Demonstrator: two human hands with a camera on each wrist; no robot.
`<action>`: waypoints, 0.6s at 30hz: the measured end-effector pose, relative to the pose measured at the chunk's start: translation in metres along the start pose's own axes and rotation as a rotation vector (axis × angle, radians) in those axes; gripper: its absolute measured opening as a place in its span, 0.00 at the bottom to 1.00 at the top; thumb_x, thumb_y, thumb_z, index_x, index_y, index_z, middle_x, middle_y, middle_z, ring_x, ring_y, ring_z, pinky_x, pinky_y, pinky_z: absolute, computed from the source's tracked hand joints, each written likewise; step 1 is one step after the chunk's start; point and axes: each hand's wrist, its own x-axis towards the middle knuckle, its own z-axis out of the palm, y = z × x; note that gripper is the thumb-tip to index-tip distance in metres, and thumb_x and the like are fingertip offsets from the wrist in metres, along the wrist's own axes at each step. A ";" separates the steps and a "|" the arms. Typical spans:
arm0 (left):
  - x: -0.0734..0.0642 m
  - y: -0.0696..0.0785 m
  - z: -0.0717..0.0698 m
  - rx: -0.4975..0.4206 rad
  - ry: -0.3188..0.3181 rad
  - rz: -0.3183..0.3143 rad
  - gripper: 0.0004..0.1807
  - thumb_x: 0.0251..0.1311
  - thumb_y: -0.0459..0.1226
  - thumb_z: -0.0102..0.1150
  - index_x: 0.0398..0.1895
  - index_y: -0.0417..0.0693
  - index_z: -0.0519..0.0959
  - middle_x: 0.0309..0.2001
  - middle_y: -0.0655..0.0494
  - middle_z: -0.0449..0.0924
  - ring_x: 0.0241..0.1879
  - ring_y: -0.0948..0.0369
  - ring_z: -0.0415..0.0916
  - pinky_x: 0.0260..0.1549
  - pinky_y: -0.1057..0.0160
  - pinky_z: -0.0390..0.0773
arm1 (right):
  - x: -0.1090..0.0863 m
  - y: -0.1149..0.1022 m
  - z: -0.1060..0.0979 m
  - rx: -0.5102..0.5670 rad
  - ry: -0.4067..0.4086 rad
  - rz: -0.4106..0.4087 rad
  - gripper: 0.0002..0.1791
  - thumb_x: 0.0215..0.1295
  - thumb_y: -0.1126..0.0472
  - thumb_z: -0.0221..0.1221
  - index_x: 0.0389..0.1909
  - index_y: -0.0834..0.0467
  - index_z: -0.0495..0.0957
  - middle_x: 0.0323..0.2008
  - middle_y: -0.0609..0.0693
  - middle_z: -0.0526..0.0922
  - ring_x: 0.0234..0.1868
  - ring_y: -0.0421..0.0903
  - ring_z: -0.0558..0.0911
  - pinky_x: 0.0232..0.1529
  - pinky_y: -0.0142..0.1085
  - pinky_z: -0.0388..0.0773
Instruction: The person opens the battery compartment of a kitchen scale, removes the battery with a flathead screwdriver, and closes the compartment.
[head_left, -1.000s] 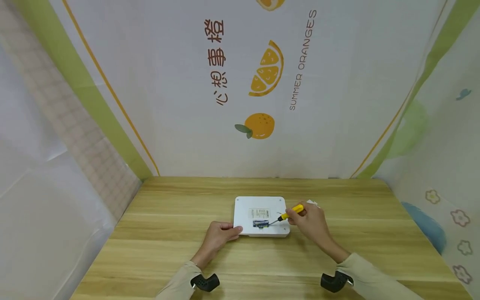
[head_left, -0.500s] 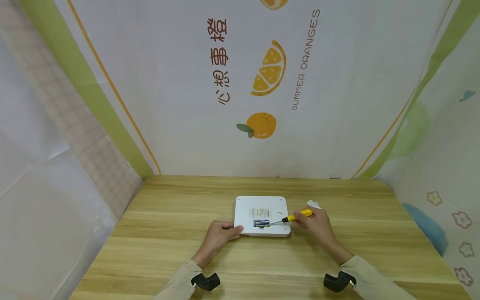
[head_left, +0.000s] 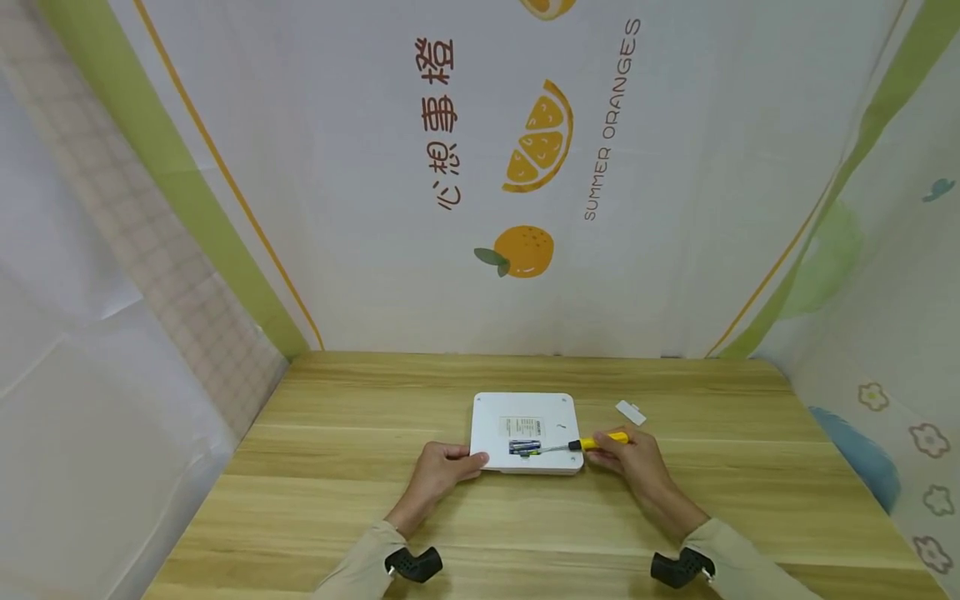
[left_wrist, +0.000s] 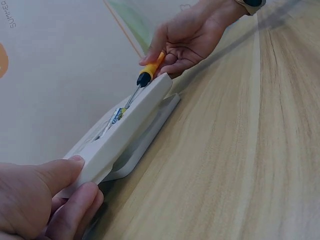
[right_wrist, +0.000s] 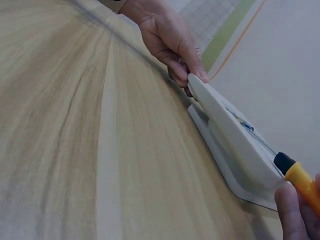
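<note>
A white, flat, rounded-corner device (head_left: 491, 417) with a label lies on the table, its battery compartment facing up. Batteries (head_left: 524, 447) sit in that compartment; one end looks slightly raised in the left wrist view. My left hand (head_left: 442, 468) pinches the device's near left corner, thumb on top and fingers below. In my right hand (head_left: 636, 462) is a screwdriver (head_left: 603, 440) with a yellow and black handle, gripped between thumb and fingers. Its metal shaft reaches left across the device, and the tip meets the batteries' right end. The right wrist view cuts off most of the right hand.
A small white battery cover (head_left: 631, 412) lies on the wooden table (head_left: 360, 417), right of the device and behind the right hand. Printed cloth (head_left: 375, 250) hangs along the table's back edge and both sides. A second white plate (right_wrist: 215, 145) forms the device's lower layer.
My right hand has shifted right and a little nearer, and the screwdriver now lies flatter. The battery cover has come into full sight. My left hand keeps its hold on the device.
</note>
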 end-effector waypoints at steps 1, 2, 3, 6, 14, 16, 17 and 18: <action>0.000 0.000 0.000 0.002 0.001 0.000 0.16 0.63 0.31 0.69 0.46 0.22 0.83 0.45 0.33 0.85 0.41 0.49 0.88 0.42 0.59 0.90 | 0.000 0.001 -0.001 0.017 0.001 0.007 0.13 0.72 0.71 0.60 0.48 0.78 0.76 0.34 0.54 0.85 0.33 0.43 0.88 0.43 0.34 0.90; 0.000 0.000 0.000 0.003 0.003 -0.001 0.16 0.63 0.31 0.69 0.46 0.22 0.83 0.44 0.33 0.86 0.41 0.49 0.88 0.42 0.59 0.90 | 0.001 0.003 -0.001 0.028 0.002 0.011 0.12 0.72 0.71 0.60 0.48 0.78 0.76 0.34 0.54 0.84 0.33 0.43 0.88 0.44 0.34 0.90; 0.000 0.000 0.000 0.004 0.005 0.000 0.16 0.63 0.31 0.69 0.46 0.22 0.83 0.44 0.33 0.85 0.41 0.48 0.88 0.42 0.59 0.90 | 0.001 0.004 -0.001 0.037 -0.001 0.013 0.12 0.72 0.71 0.59 0.48 0.79 0.76 0.34 0.54 0.84 0.33 0.43 0.88 0.44 0.34 0.90; 0.000 -0.001 0.001 0.002 0.011 0.003 0.17 0.63 0.31 0.70 0.46 0.22 0.82 0.45 0.32 0.85 0.41 0.47 0.88 0.42 0.60 0.90 | 0.001 0.005 -0.003 0.050 -0.006 0.012 0.12 0.72 0.72 0.58 0.49 0.78 0.76 0.35 0.54 0.84 0.34 0.43 0.88 0.45 0.34 0.89; -0.001 0.000 0.002 -0.022 0.037 -0.004 0.17 0.63 0.31 0.69 0.47 0.21 0.82 0.44 0.33 0.85 0.40 0.53 0.88 0.41 0.64 0.90 | 0.001 0.008 -0.004 0.046 -0.031 0.023 0.16 0.73 0.71 0.57 0.54 0.80 0.73 0.39 0.55 0.83 0.36 0.43 0.88 0.48 0.34 0.89; -0.001 -0.001 0.002 -0.025 0.037 -0.001 0.17 0.63 0.31 0.70 0.47 0.21 0.82 0.45 0.32 0.85 0.40 0.53 0.87 0.41 0.64 0.90 | 0.000 0.008 -0.004 0.054 -0.027 0.024 0.16 0.73 0.71 0.57 0.54 0.81 0.73 0.39 0.56 0.82 0.36 0.44 0.88 0.48 0.34 0.89; -0.001 -0.001 0.002 -0.033 0.037 -0.006 0.17 0.63 0.31 0.70 0.47 0.21 0.82 0.45 0.33 0.85 0.40 0.53 0.87 0.41 0.64 0.90 | 0.000 0.008 -0.004 0.056 -0.028 0.025 0.16 0.73 0.71 0.57 0.54 0.81 0.73 0.39 0.56 0.82 0.36 0.44 0.88 0.48 0.34 0.89; -0.002 -0.001 0.002 -0.038 0.037 -0.006 0.17 0.63 0.31 0.70 0.47 0.21 0.82 0.45 0.33 0.85 0.40 0.53 0.87 0.41 0.64 0.90 | 0.000 0.008 -0.004 0.057 -0.037 0.025 0.15 0.74 0.71 0.57 0.54 0.81 0.73 0.40 0.56 0.82 0.36 0.43 0.88 0.48 0.34 0.88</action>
